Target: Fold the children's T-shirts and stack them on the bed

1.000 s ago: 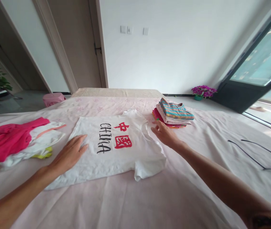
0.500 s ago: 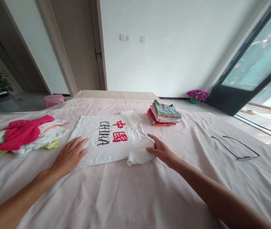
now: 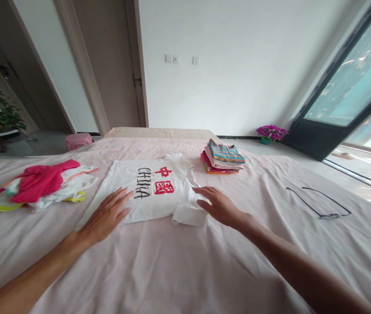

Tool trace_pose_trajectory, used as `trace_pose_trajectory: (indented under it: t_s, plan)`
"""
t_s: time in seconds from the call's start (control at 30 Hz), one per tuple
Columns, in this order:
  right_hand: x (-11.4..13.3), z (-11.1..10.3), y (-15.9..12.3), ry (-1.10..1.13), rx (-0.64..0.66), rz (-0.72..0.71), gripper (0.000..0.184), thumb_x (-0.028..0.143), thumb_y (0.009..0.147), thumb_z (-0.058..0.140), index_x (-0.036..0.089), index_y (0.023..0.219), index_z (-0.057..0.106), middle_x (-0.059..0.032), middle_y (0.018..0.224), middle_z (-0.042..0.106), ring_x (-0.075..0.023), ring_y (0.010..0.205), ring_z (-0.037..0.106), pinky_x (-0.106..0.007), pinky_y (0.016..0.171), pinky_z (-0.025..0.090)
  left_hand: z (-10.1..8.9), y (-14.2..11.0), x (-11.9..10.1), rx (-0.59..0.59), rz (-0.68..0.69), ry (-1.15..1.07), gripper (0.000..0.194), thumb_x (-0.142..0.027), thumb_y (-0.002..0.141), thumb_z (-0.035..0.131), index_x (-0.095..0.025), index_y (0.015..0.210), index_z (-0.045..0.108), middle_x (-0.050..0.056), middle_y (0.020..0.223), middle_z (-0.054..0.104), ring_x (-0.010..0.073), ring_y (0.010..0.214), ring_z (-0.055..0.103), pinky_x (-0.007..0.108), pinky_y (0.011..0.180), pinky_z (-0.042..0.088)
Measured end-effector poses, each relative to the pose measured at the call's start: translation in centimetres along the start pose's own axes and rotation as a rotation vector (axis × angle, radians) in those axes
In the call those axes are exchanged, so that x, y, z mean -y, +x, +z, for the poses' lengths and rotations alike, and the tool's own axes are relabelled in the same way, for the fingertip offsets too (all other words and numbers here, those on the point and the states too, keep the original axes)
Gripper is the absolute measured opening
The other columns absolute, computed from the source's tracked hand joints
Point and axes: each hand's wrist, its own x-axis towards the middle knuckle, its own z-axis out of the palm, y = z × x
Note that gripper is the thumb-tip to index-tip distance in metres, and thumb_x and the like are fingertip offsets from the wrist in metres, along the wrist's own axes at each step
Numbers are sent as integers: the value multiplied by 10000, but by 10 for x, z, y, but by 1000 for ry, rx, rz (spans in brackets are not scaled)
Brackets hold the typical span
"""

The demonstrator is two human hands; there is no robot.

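A white T-shirt (image 3: 154,209) with red characters and the black word CHINA lies spread on the bed, its neck toward the right. My left hand (image 3: 108,213) is over the near hem end, fingers stretched out and apart. At the neck and near sleeve is my right hand (image 3: 218,205), its fingers extended and the thumb apart, touching or just above the cloth; I cannot tell which. Neither hand grips the fabric. Behind the right hand stands a stack of folded clothes (image 3: 226,157), a striped one on top.
A loose heap of clothes (image 3: 43,181), pink on top, lies at the left. Black-framed glasses (image 3: 332,214) rest on the pale pink bedsheet (image 3: 178,270) at the right. Beyond the bed are a pink stool (image 3: 79,141) and a pot of purple flowers (image 3: 272,132).
My left hand has moved right, further over the shirt. My right hand has shifted slightly left across the shoulder. The near sleeve now lies flatter, and the hem's near corner reaches further left.
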Motion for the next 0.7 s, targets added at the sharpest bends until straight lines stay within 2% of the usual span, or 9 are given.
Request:
trace_pose_trajectory:
  t_s: [0.07,0.17,0.23,0.27,0.33,0.4,0.5,0.57,0.7]
  plan:
    - [15,9,2,40,85,-227,470,361,974,478,234,1426,503,-113,1405,561,-266,1327,477,-437,1081,398,-4,-1,-12,80,93,-48,547,-436,980,405,-241,1491,391,74,1562,388,232,1454,319,414,1181,312]
    - [29,23,-6,127,299,-444,530,360,982,469,230,1494,417,-103,1527,428,-263,1456,296,-467,1182,257,-9,-9,-20,183,175,-62,579,-454,973,430,-317,1524,316,38,1606,307,240,1473,285,441,1192,289]
    - [29,24,-16,194,406,-500,532,336,969,494,237,1487,430,-92,1520,439,-258,1446,321,-466,1200,218,-16,-19,-17,218,183,-76,599,-459,963,454,-338,1529,296,32,1609,294,250,1472,287,455,1192,290]
    - [27,22,-21,235,434,-497,507,316,960,506,241,1461,470,-85,1488,485,-251,1419,373,-454,1193,242,-20,-25,-14,232,178,-90,601,-459,957,468,-348,1524,304,26,1604,306,251,1466,303,451,1186,305]
    - [18,12,-29,312,430,-435,429,243,939,504,249,1360,583,-73,1352,616,-226,1298,526,-406,1125,368,-29,-39,-2,247,141,-128,565,-439,952,486,-373,1498,358,2,1583,353,238,1437,364,417,1166,352]
    - [8,1,-32,329,369,-364,429,137,890,480,250,1267,651,-65,1220,688,-205,1168,616,-373,1040,453,-39,-52,13,263,88,-167,512,-409,954,484,-386,1462,423,-21,1555,404,212,1397,431,367,1142,394]
    - [-5,-9,-30,209,280,-366,620,43,748,517,242,1329,604,-80,1295,643,-235,1219,573,-433,1080,410,-48,-69,39,287,24,-196,465,-383,946,485,-381,1410,503,-30,1494,491,198,1344,498,345,1129,414]
    - [-8,-6,-26,135,289,-413,693,36,708,547,257,1365,575,-76,1343,613,-252,1270,530,-459,1101,381,-48,-76,54,286,0,-201,448,-372,925,501,-379,1370,552,-28,1440,552,211,1317,528,359,1125,420]
    - [-7,14,-18,116,271,-473,518,52,794,498,284,1220,679,-52,1233,678,-219,1193,582,-414,1049,422,-40,-80,75,233,4,-196,398,-315,899,495,-354,1269,638,-25,1347,630,206,1287,554,357,1126,416]
